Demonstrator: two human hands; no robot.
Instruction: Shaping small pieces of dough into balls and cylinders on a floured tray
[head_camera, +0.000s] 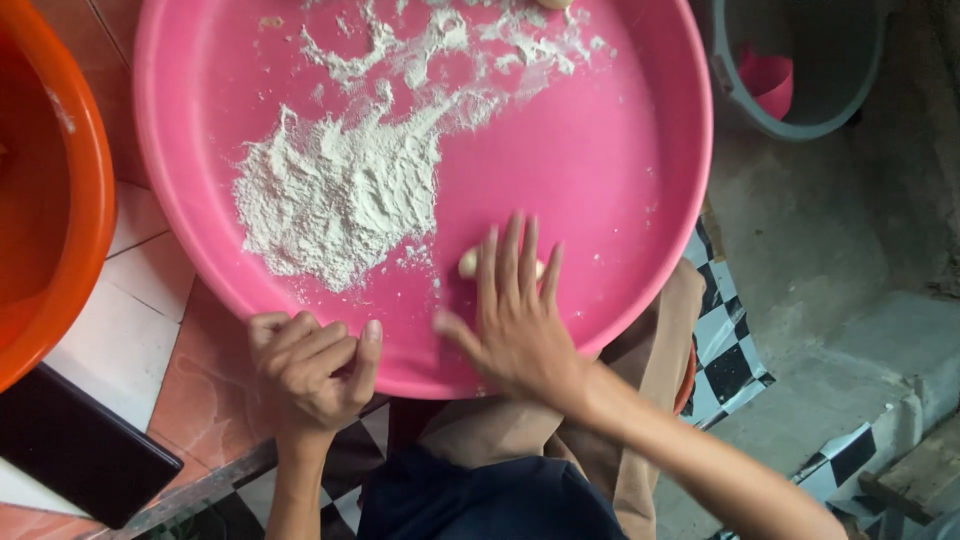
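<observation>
The person's lap, in dark cloth (480, 500) with a tan garment (640, 400) beside it, fills the bottom edge, and two bare forearms rise from it.

The left hand (312, 365) is curled into a loose fist, fingers folded together against the palm and thumb alongside, resting on the near rim of the one pink tray (640, 150). Nothing shows inside the fist, though its palm side is hidden.

The right hand (515, 310) lies flat in the tray with fingers spread and straight, pressed palm-down on one small pale dough piece (468, 262). Only the left end of the dough peeks out past the fingers; the rest is covered, so its full shape cannot be told. It sits on the tray floor near the front rim, just right of the flour.

One heap of white flour (330, 190) lies left of centre in the tray, with thinner streaks trailing to the top edge. A second pale lump (553, 3) is cut off there, too little showing to name.

One orange basin (50, 190) is cut off at left. One black flat slab (80, 450) lies on the tiles at lower left. One grey bucket (800, 115), partly out of frame at top right, holds something pink (768, 82), hard to make out.
</observation>
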